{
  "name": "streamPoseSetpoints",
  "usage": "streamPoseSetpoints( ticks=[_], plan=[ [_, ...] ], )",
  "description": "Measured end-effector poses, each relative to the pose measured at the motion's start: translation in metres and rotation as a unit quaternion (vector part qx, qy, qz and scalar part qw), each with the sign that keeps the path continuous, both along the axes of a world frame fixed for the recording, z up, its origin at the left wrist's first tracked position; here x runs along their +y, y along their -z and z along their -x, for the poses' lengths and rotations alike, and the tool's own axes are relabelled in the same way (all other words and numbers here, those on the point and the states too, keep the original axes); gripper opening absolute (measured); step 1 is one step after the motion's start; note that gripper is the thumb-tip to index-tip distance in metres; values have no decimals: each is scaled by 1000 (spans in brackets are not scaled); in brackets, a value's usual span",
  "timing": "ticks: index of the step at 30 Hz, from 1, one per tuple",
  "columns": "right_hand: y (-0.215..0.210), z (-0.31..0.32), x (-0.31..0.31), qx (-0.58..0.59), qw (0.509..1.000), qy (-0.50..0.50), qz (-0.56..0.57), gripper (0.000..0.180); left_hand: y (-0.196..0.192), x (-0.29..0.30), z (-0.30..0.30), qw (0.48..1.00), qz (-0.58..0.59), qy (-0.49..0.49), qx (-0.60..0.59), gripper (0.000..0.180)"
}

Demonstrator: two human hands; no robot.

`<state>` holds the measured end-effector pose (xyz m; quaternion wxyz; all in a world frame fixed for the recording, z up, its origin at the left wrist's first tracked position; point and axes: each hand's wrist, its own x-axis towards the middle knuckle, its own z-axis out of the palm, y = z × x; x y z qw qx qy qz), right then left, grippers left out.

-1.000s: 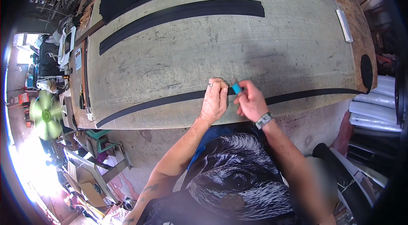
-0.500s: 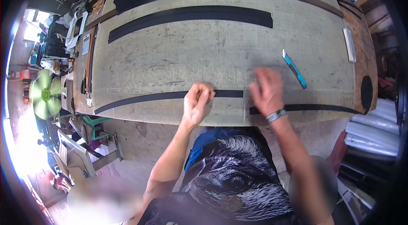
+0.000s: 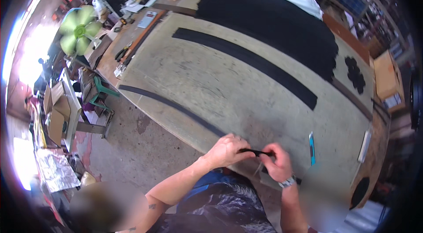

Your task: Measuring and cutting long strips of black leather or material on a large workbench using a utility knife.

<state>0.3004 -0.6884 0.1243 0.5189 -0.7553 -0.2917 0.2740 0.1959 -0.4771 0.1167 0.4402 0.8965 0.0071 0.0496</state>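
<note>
A narrow black strip (image 3: 176,107) runs along the near edge of the table, and its right end is lifted between my two hands. My left hand (image 3: 225,150) is closed on that strip. Thumb and fingers of my right hand (image 3: 278,162) pinch it a short way to the right. Under my right wrist, part of a second black strip (image 3: 298,180) shows; most of it is hidden by my arm and a blur. A blue utility knife (image 3: 312,149) lies to the right of my right hand, touched by neither hand.
Farther back on the table (image 3: 207,79) lies a wider black strip (image 3: 246,61), with a large black sheet pile (image 3: 264,26) behind it. A cardboard box (image 3: 387,79) stands at the right. Pliers (image 3: 121,53) lie at the left edge, near a green fan (image 3: 79,30).
The view has turned and tilted. My right hand has come in to the left and now grips the strip's end beside my left hand, and that end is raised off the table.
</note>
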Motion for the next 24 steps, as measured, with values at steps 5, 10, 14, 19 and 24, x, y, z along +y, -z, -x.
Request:
streamPoseSetpoints(
  ticks=[5, 10, 14, 19, 24],
  plan=[
    [19, -68, -64, 12, 971, 236, -29, 15, 1, 100, 11, 992, 44, -60, 107, 37],
    [73, -139, -186, -57, 900, 432, 2, 15, 2, 235, 36, 986, 44, -54, 154, 36],
    [96, -184, -211, -60, 887, 457, 17, 15, -15, 330, 7, 983, 19, -39, 176, 35],
    [109, -238, -183, -44, 854, 519, -15, 12, 1, 445, -90, 988, -71, -119, 69, 31],
    [117, -249, -115, -17, 852, 524, 7, 16, 57, 486, -161, 948, -78, -301, 62, 38]
  ],
)
